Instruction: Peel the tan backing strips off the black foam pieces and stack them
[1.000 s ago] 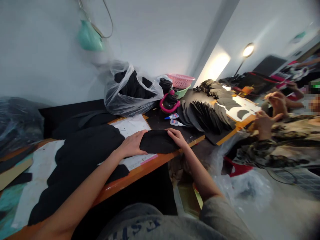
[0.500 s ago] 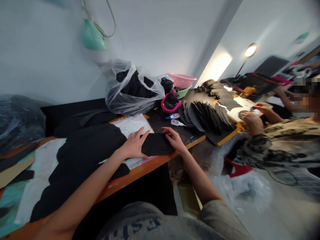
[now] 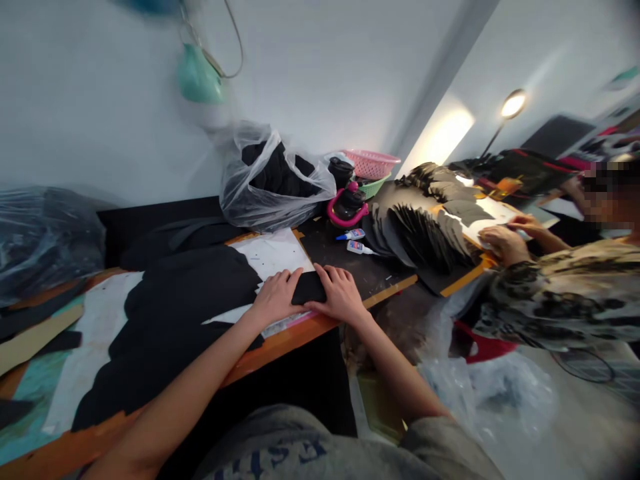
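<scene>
Your left hand and right hand lie open and flat, fingers spread, close together on a small black piece. Only a short strip of it shows between them. Neither hand closes around it, so you are pressing, not gripping. It sits towards the table's near orange edge, over a white sheet, with a large black panel spreading away to the left.

Your best move here looks like steady, even pressure through both palms, with neither hand bearing down harder. Keep your fingers flat, since fingertips digging in could dent or shift the piece. Smoothing outward from the middle should keep ridges from forming, and your hands hide most of its outline, so lift them slightly to check that it lies straight.

Beyond your hands, on the far side, two small glue bottles lie on the dark tabletop, and a stack of black cut pieces rises to the right. Further right, a co-worker's hand works at the table's end, well apart from yours, so you have room to keep your elbows in.
</scene>
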{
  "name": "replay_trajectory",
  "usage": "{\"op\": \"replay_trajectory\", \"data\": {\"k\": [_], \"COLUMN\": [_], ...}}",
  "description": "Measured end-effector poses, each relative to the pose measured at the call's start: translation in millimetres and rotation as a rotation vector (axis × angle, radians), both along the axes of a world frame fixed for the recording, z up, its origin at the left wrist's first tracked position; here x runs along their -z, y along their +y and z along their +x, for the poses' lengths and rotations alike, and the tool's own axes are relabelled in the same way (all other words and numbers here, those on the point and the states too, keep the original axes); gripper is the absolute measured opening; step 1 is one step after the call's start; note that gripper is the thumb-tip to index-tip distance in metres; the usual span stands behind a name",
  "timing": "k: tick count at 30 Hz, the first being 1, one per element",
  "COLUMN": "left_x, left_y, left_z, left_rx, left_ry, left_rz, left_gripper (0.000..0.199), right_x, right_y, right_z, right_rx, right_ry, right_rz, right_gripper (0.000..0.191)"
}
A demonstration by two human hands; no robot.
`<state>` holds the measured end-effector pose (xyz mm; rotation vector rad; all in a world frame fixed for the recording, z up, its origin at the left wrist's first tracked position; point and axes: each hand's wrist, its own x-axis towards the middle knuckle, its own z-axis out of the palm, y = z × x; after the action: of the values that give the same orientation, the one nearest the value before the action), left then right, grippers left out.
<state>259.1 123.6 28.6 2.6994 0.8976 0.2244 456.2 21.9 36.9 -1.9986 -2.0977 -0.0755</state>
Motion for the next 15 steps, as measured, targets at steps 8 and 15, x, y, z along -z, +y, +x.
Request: {"op": "replay_trajectory", "data": {"k": [8,15], "left_x": [-14.4,-23.0], "left_y": [23,20], "left_z": [7,-59], "left_rx": [-0.128,-0.263], "left_ry": [-0.111,-0.509], "left_rz": [-0.043,0.032], "left_gripper": [0.108,0.08], "right_x": [-14.0,-41.8], "right_y": [52,151], "right_z": [32,69], "right_rx": [-0.123,-0.102], "right_ry": [-0.021,-0.14], "right_rz": [0.007,-0.183], "right_gripper": [0.085,0.088]}}
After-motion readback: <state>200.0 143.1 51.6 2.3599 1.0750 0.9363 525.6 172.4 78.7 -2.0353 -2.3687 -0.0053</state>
